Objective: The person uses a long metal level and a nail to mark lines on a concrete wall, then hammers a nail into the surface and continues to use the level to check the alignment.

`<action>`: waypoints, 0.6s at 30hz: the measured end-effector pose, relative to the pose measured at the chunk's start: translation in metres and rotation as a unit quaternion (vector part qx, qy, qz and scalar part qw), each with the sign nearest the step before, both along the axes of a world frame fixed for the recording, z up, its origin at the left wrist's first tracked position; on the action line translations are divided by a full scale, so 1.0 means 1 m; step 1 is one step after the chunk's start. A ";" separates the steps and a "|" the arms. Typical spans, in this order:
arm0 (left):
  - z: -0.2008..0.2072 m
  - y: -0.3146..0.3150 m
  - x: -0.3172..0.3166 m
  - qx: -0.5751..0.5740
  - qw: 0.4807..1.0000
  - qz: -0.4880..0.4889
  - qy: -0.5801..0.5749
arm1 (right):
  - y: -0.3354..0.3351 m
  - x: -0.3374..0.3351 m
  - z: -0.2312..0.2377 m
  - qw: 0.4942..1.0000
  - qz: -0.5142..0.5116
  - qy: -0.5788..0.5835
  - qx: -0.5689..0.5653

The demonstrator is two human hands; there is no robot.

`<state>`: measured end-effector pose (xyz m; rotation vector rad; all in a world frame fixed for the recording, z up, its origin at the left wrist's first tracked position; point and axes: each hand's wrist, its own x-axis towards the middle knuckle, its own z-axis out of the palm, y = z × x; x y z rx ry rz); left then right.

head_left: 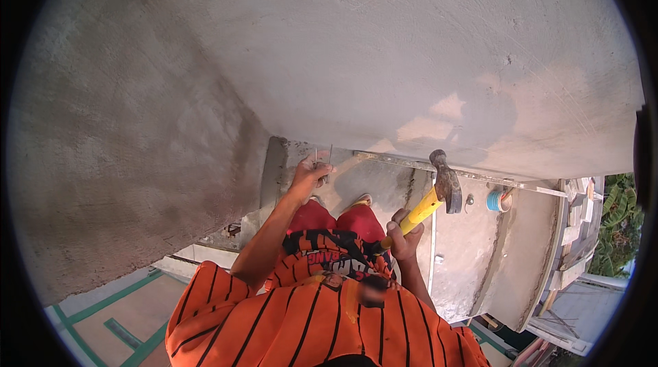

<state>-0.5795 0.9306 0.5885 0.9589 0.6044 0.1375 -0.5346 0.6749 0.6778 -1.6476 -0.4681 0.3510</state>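
front wall: the big grey plastered face point(384, 58) rises ahead of the person, beyond both hands, and a sunlit patch falls across its right part.
side wall: a darker grey face point(137, 127) stands on the left, meeting the front one in a corner; the left hand is the nearer to that corner.
floor: rough grey concrete point(466, 257) under the feet and off to the right.
striped shirt: orange with black lines point(301, 319), both forearms reaching out ahead of it.
metal bar: long and thin point(473, 175), along the foot of the front wall, passing behind the hammer head as i see it.
hammer: yellow handle, dark claw head point(425, 206); its long axis slants from near the waist out and rightward, the claw turned back toward the person.
right hand: closed round the handle's lower part point(406, 235), nearer the body than the left.
left hand: fingers pinched narrow point(308, 178), left of the hammer and well apart from its head.
blue-and-white tub: small, right of the hammer head point(499, 201).
thin metal pins: jutting from the left fingers point(332, 154), pointing wallward; probably nails, though too small to be sure.
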 end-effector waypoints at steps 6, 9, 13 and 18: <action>0.002 -0.005 0.026 -0.004 0.999 -0.051 -0.012 | -0.008 -0.012 -0.012 1.000 -0.006 0.016 -0.018; 0.018 -0.001 0.053 -0.027 0.997 -0.059 -0.042 | -0.009 -0.023 -0.009 0.999 -0.009 0.016 -0.046; 0.036 0.004 0.070 -0.018 0.996 -0.052 -0.065 | -0.017 -0.035 -0.015 0.997 0.003 0.045 -0.063; 0.023 0.019 0.074 -0.004 0.998 -0.014 -0.059 | -0.032 -0.029 -0.016 0.991 -0.007 0.080 -0.110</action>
